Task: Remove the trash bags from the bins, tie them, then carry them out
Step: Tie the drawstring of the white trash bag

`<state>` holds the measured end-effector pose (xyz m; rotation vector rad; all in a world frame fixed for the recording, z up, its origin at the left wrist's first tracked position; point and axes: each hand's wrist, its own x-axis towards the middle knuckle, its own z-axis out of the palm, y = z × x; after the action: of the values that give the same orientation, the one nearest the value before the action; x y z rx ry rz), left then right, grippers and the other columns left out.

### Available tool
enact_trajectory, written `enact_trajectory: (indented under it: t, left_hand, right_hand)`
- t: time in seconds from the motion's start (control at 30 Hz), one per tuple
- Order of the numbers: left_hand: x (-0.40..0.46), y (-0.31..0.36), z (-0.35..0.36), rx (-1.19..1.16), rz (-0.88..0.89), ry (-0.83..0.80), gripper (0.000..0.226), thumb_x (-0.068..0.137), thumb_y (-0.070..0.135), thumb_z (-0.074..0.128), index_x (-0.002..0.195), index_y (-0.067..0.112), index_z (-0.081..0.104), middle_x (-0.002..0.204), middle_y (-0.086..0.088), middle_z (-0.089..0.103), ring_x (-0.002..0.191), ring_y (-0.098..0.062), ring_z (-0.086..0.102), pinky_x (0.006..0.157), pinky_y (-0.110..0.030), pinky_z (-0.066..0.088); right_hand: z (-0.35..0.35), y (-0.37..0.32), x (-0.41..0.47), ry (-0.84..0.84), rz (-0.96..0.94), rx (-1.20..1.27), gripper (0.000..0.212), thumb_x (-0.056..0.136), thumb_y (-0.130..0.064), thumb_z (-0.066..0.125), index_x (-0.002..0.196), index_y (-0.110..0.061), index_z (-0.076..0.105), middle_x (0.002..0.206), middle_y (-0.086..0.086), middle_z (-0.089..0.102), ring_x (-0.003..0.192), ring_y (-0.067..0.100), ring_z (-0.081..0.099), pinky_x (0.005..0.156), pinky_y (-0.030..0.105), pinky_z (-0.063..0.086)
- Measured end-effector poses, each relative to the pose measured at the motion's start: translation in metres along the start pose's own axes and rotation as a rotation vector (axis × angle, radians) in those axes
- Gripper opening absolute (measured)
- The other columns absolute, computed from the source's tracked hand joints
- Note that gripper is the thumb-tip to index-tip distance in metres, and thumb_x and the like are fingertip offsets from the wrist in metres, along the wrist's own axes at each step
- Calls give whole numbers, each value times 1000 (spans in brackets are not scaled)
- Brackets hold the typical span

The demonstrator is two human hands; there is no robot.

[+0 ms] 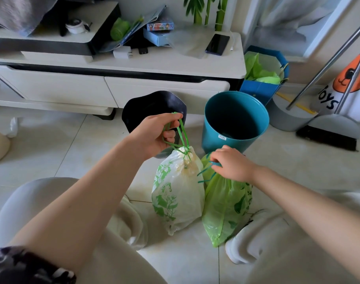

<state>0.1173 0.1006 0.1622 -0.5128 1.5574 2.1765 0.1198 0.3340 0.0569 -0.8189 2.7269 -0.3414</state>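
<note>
Two filled trash bags stand on the tiled floor between my knees. The white bag with a green print [178, 193] is cinched at the top, and my left hand [154, 134] grips its green drawstring loops above it. Beside it on the right is the green bag [224, 206]; my right hand [232, 165] pinches its darker green drawstring at the neck. Behind them are a black bin [138, 111] and a teal bin [235, 119], both without liners.
A white TV cabinet [134, 64] runs along the back with a phone [217, 44] and clutter on top. A blue paper bag [263, 89] holds green bags. A broom and dustpan [326, 128] lean at the right.
</note>
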Motion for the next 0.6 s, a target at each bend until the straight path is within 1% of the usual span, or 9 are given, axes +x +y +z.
enact_trajectory:
  t: [0.1,0.17,0.23,0.3,0.33,0.37,0.43,0.5,0.6]
  left_hand:
    - [-2,-2,7,48,8,-22,4,92,10,58,90,9,62,62,2,54,43,-6,27,45,-18,23]
    - [-5,-2,15,82,24,-39,5,92,9,58,93,7,62,62,2,53,45,-7,26,46,-18,22]
    - [-10,-3,27,114,50,-79,6,92,8,57,94,5,61,62,1,51,46,-8,25,46,-20,22]
    - [-12,-3,42,169,63,-131,9,91,9,57,98,3,59,64,-1,48,46,-9,26,48,-22,21]
    - [-13,-4,49,204,68,-148,12,91,11,58,100,4,58,65,-1,46,47,-9,25,50,-24,20]
    - [-14,-4,57,235,74,-158,13,90,13,59,100,4,58,66,0,46,48,-9,26,53,-25,19]
    - [-17,-1,74,268,96,-172,11,89,14,61,96,5,63,65,1,49,49,-9,27,57,-26,19]
    - [-22,3,94,289,130,-210,10,90,13,60,94,5,64,63,1,49,49,-9,29,55,-25,21]
    - [-27,9,122,342,176,-255,11,94,14,56,93,5,62,62,1,45,50,-9,30,54,-24,23]
  right_hand:
    - [-21,-8,-12,-11,178,278,22,87,-23,56,68,-19,45,65,-2,51,63,17,47,62,34,37]
    - [-35,-7,-21,32,291,406,19,84,-22,57,66,-20,50,68,-1,61,66,21,57,65,36,45]
    - [-50,-6,-32,100,359,673,22,83,-13,57,62,-15,53,66,4,66,67,27,60,66,37,48]
    - [-66,-4,-44,197,436,952,28,85,-7,53,57,-13,52,57,6,60,60,23,56,62,36,43]
    - [-76,-4,-51,245,471,1067,30,83,-8,52,54,-17,51,52,4,54,56,21,54,63,37,41]
    - [-86,-2,-59,283,492,1175,32,81,-9,52,51,-20,50,49,0,49,51,19,51,67,39,42]
    - [-108,2,-75,338,503,1366,30,83,-8,49,55,-20,47,47,-2,39,45,16,38,75,42,46]
    - [-134,4,-94,389,485,1435,28,85,-6,46,60,-19,42,52,0,30,45,14,28,72,39,48]
    - [-166,5,-116,501,483,1415,30,86,-7,43,60,-21,38,54,-1,27,46,13,23,62,32,43]
